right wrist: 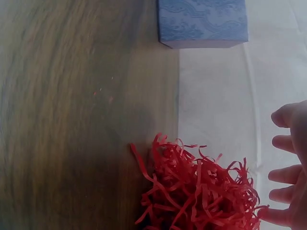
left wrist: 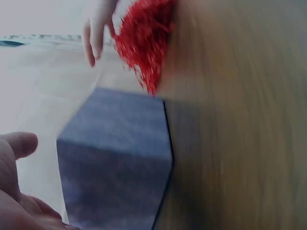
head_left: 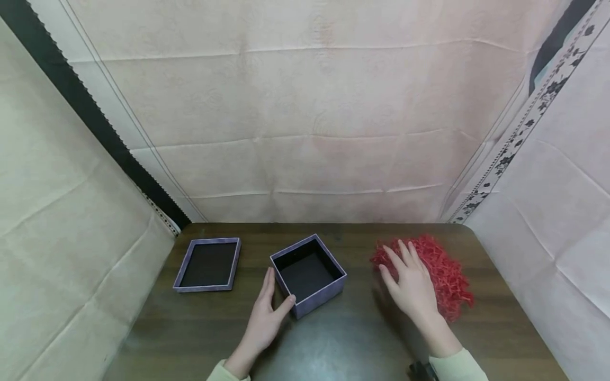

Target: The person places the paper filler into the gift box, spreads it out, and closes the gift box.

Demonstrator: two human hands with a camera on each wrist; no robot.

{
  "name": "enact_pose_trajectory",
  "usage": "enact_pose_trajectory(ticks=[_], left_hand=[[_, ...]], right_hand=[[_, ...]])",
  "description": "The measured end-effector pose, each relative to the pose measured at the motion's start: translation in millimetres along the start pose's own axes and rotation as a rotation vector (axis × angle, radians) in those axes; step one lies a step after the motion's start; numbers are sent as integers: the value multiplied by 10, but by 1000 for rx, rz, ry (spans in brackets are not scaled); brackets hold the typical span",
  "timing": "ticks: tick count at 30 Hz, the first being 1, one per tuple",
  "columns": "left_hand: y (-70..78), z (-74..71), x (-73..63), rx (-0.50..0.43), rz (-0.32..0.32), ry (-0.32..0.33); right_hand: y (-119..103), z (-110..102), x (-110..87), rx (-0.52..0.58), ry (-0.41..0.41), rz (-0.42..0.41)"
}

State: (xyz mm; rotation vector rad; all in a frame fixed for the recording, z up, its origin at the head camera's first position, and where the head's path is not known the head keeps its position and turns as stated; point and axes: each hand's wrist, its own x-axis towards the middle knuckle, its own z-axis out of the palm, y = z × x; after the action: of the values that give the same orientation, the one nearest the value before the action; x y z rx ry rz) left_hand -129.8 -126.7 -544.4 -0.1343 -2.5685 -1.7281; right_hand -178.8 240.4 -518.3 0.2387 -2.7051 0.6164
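Note:
A purple patterned gift box (head_left: 310, 275) with a black inside stands lidless and turned cornerwise mid-table. My left hand (head_left: 264, 317) is at its near left side, fingers straight and thumb by the near corner; in the left wrist view the thumb (left wrist: 21, 143) stands off the box wall (left wrist: 115, 182). To the right lies a heap of red shredded paper (head_left: 440, 275). My right hand (head_left: 410, 286) hovers over the heap's left part with fingers spread and straight. In the right wrist view those fingers (right wrist: 285, 175) are beside the red strips (right wrist: 201, 196), holding none.
The box lid (head_left: 209, 264) lies inside-up at the table's left, its black lining showing. A small dark object (head_left: 421, 370) is by the right sleeve. Tiny red scraps (right wrist: 110, 99) dot the wooden table (head_left: 352, 328). Pale cloth (head_left: 310, 106) hangs behind and at both sides.

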Motion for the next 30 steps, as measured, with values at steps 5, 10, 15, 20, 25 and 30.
enact_pose_trajectory(ticks=[5, 10, 15, 20, 25, 30], left_hand=[[68, 159, -59, -12, -15, 6], [65, 212, -41, 22, 7, 24], [21, 229, -16, 45, 32, 27], [-16, 213, 18, 41, 32, 28], [-37, 116, 126, 43, 42, 7], [-62, -16, 262, 49, 49, -47]], right_hand=[[60, -31, -58, 13, 10, 35], [109, -43, -99, 18, 26, 45], [142, -66, -150, 17, 56, 46], [171, -93, -171, 4, 70, 48], [193, -164, -119, 4, 79, 41], [245, -249, -101, -1, 91, 58]])
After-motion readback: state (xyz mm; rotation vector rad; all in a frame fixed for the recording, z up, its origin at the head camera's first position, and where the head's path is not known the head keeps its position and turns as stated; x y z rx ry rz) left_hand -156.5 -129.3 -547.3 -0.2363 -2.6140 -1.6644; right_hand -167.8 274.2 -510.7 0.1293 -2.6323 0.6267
